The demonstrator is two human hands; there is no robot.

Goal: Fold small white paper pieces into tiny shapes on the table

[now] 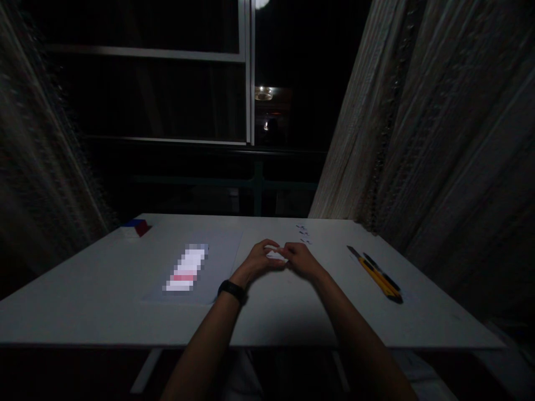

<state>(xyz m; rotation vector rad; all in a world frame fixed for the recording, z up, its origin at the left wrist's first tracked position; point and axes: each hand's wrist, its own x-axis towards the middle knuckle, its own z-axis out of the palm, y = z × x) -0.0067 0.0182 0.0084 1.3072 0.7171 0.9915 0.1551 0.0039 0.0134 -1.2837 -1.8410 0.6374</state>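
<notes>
Left of the yellow cutter (379,279), left hand (258,258) and right hand (302,259) pinch a small white piece (275,255) — apparently working it; next likely needs steady pressure.

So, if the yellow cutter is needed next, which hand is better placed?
Probably right: the yellow cutter lies nearer the right hand than the left hand. Both hold the small white piece.

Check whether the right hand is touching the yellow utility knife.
Apart. The head view shows bare white tabletop between the right hand and the yellow utility knife, which lies to the hand's right.
</notes>
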